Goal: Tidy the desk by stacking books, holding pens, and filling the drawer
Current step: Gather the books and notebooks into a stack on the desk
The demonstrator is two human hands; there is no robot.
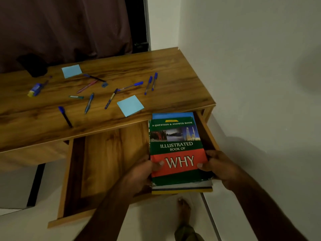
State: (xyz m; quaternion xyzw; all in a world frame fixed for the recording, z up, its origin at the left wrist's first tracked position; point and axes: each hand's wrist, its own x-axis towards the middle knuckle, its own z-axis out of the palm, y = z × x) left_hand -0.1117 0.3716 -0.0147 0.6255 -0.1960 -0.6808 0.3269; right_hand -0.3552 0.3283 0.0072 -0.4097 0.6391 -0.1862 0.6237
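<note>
**Books gripped by both hands at the right end of the open drawer**

One wooden drawer (111, 162) stands pulled out, its grained brown floor bare on its left side. At its right end lies a stack of books. The top book (175, 146) is a rectangular hardback with a glossy green and red cover, white lettering and a worn near edge. Under it a blue cover (172, 115) shows at the drawer's far end and a yellow-edged book (182, 190) at its near end; how many books are in the stack cannot be told.

Two hands hold the top book by its near corners. The left hand (139, 173) curls round the left edge and the right hand (220, 169) round the right edge, each with its thumb on the red band.

Above and beyond the drawer, the desk (165, 66) has the same polished wood grain. Scattered on it are about nine slim pens (89, 103), mostly blue, one pink (86, 86). There are also two square pale blue note pads (130, 105), one blue and yellow tube (35, 89), one small round blue piece (104, 84) and one short green piece (76, 97).

Below the drawer's front, one bare foot (184, 211) rests on the pale floor.
</note>
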